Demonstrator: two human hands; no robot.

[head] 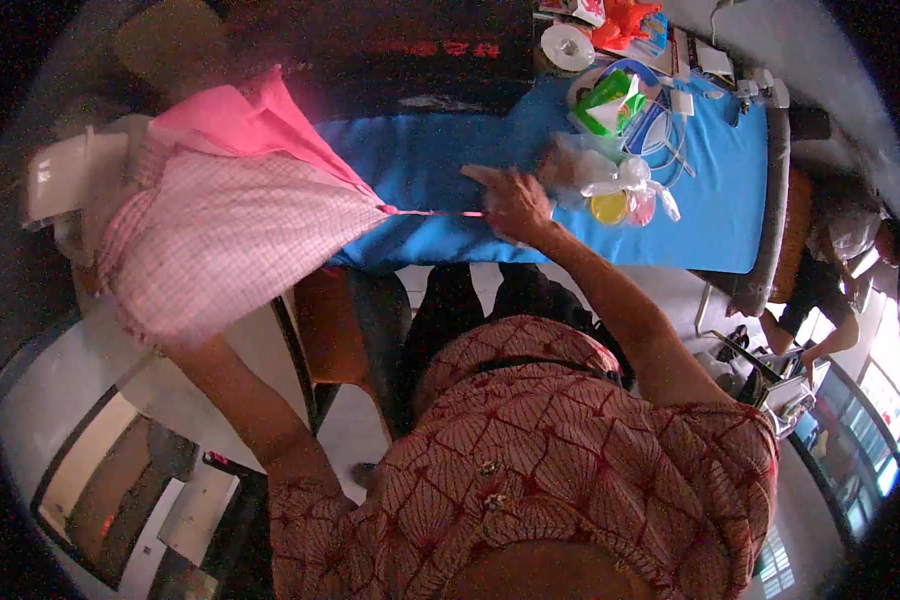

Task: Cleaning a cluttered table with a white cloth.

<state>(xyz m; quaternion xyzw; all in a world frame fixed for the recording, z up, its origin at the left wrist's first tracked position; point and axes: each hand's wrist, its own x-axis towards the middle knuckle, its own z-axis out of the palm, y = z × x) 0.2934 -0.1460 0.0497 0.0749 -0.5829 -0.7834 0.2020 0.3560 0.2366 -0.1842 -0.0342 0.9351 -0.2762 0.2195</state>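
A pink and white checked cloth [240,232] with a plain bright pink section [225,124] spreads out on the left, above the table's near edge. Its right corner narrows to a gathered point, from which a thin pink cord [439,214] runs straight across to my right hand [517,208]. The fingers of that hand are closed on the cord's end, with one finger pointing left. My left forearm [232,390] reaches up to the cloth's lower edge, and the cloth hides my left hand. Beneath the cord lies a blue tablecloth [427,169].
Clear plastic bags with yellow and pink round items [619,206], a green packet [607,105] and a looped white cable [675,146] lie right of my hand. A white spool [568,47] stands farther back. Another person [832,277] sits at far right. A brown chair [334,330] is below.
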